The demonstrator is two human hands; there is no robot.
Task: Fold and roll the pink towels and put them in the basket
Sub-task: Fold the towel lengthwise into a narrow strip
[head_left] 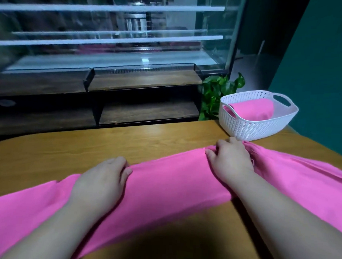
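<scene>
A long pink towel lies folded in a band across the wooden table, running from the lower left to the right edge. My left hand lies on its left part with the fingers curled over the far fold. My right hand grips the bunched far edge of the towel further right, just in front of the basket. The white woven basket stands at the table's far right corner. A rolled pink towel lies inside it.
Behind the table stands a dark wooden counter with a glass display case on top. A green leafy plant sits left of the basket. A teal wall closes the right side.
</scene>
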